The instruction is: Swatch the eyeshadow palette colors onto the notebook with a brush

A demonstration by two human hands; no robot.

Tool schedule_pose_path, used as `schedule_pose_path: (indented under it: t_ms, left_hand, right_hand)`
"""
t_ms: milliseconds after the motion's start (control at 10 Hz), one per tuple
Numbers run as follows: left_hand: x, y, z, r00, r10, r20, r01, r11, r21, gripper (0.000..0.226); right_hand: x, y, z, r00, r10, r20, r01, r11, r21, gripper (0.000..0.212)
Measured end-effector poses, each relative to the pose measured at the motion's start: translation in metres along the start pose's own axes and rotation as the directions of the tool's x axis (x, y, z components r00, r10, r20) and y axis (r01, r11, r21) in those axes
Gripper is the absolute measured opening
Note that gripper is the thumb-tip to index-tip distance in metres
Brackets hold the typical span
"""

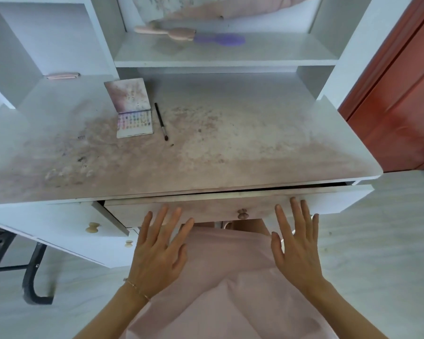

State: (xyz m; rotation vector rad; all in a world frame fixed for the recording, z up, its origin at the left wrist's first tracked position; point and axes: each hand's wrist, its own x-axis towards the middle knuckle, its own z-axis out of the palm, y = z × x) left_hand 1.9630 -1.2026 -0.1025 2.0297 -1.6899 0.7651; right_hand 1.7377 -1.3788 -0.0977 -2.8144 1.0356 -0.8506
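Both hands empty, fingers straight and spread: left hand (157,250) and right hand (296,243) at the drawer (206,209) front, which sits slightly out. Farther back on the table (255,148): palette (134,123), lid up, brush (161,121) just right of it. No notebook visible. Brush looks light, stiff; pinch mid-handle. Palette pans likely fragile.

Head view, steeply down, near desk (206,148)

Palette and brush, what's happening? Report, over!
Both hands open, left hand and right hand flat on the drawer front. Palette open, brush beside it, untouched. No notebook seen.
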Motion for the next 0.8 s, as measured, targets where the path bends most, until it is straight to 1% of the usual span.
schedule_pose_path:
  t_ms: [100, 200, 300, 400, 500, 600, 700, 800]
  left_hand:
    - [-0.005, -0.005, 0.009, 0.995, -0.057, 0.087, 0.046, 0.991, 0.124, 0.056]
    - [-0.001, -0.004, 0.018, 0.988, -0.088, 0.128, 0.066, 0.983, 0.172, 0.057]
    - [0.009, -0.007, 0.025, 0.983, -0.109, 0.151, 0.081, 0.981, 0.177, 0.060]
    - [0.018, -0.013, 0.029, 0.977, -0.122, 0.178, 0.084, 0.975, 0.207, 0.064]
    - [0.021, -0.012, 0.026, 0.968, -0.140, 0.207, 0.103, 0.979, 0.178, 0.064]
    - [0.020, -0.011, 0.021, 0.962, -0.141, 0.236, 0.108, 0.983, 0.147, 0.061]
    - [0.019, -0.002, 0.009, 0.970, -0.158, 0.183, 0.154, 0.987, 0.034, 0.047]
    - [0.030, 0.011, -0.013, 0.954, -0.283, 0.100, 0.297, 0.939, -0.173, 0.031]
  right_hand:
    - [0.002, 0.006, 0.007, 0.994, -0.011, 0.113, 0.017, 0.998, -0.052, 0.060]
    - [0.006, 0.015, 0.015, 0.990, -0.055, 0.132, 0.061, 0.997, -0.040, 0.063]
    - [0.023, 0.024, 0.017, 0.984, -0.072, 0.165, 0.082, 0.995, -0.053, 0.066]
    - [0.038, 0.024, 0.018, 0.984, -0.051, 0.169, 0.064, 0.995, -0.077, 0.067]
    - [0.037, 0.020, 0.017, 0.979, -0.029, 0.203, 0.049, 0.994, -0.097, 0.067]
    - [0.037, 0.018, 0.011, 0.977, -0.011, 0.212, 0.028, 0.996, -0.080, 0.062]
    - [0.030, 0.010, 0.004, 0.973, 0.010, 0.231, -0.032, 0.995, 0.093, 0.064]
    - [0.032, 0.003, -0.020, 0.902, 0.051, 0.430, -0.156, 0.964, 0.214, 0.053]
